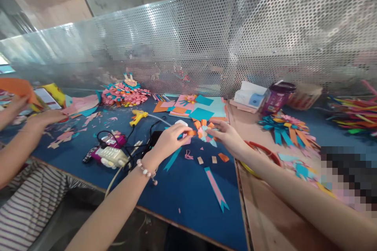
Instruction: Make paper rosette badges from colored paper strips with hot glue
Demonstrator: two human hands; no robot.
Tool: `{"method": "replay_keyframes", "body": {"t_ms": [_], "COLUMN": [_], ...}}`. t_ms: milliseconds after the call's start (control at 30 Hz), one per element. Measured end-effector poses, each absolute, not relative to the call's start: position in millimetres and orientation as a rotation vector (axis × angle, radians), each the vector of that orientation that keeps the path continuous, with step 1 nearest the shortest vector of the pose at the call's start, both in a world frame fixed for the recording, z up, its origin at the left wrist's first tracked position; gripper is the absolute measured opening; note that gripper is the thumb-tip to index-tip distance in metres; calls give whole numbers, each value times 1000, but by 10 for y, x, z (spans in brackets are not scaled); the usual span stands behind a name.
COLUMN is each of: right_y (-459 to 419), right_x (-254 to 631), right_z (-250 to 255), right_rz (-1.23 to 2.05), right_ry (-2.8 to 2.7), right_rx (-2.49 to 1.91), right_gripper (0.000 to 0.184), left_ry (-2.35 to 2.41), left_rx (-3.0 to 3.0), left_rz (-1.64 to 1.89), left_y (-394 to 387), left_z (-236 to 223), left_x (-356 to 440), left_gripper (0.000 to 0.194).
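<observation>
My left hand [172, 141] is closed in a pinch on a curled orange paper strip [191, 133], just left of a paper flower [204, 133]. The flower has orange, pink and pale blue looped petals around a light middle. My right hand [229, 136] grips the flower's right side between thumb and fingers; the exact contact is partly hidden. Nearer me lies a pink-and-blue ribbon-shaped paper strip [216, 189] with notched ends. Small paper pieces [214, 159] and a blue strip [172, 159] lie close to my hands.
A yellow glue gun [138, 117] and a power strip with plugs [113, 155] sit left. Behind are paper sheets [219, 106] and a perforated metal screen [188, 55]. Finished paper flowers [290, 129], a purple cup [278, 96] and tape rolls [262, 151] stand right. Another person's hand [50, 117] works at left.
</observation>
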State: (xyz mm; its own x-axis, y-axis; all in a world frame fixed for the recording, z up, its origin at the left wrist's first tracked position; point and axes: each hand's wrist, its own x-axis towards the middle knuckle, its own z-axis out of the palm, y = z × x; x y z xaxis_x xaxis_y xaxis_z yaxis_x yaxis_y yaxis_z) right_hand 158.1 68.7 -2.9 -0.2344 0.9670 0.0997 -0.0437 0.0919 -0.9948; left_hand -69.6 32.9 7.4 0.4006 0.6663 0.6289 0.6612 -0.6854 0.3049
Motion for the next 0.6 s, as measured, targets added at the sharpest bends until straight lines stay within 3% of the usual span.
{"method": "replay_keyframes", "body": {"t_ms": [600], "right_y": [688], "right_x": [1548], "right_z": [-112], "right_rz": [1317], "right_ry": [-1444], "right_rx": [-968], "right_gripper": [51], "left_ry": [1199], "left_rx": [2698], "left_rz": [1065], "left_y": [280], "left_z": [107], "left_x": [-695], "left_gripper": [17]}}
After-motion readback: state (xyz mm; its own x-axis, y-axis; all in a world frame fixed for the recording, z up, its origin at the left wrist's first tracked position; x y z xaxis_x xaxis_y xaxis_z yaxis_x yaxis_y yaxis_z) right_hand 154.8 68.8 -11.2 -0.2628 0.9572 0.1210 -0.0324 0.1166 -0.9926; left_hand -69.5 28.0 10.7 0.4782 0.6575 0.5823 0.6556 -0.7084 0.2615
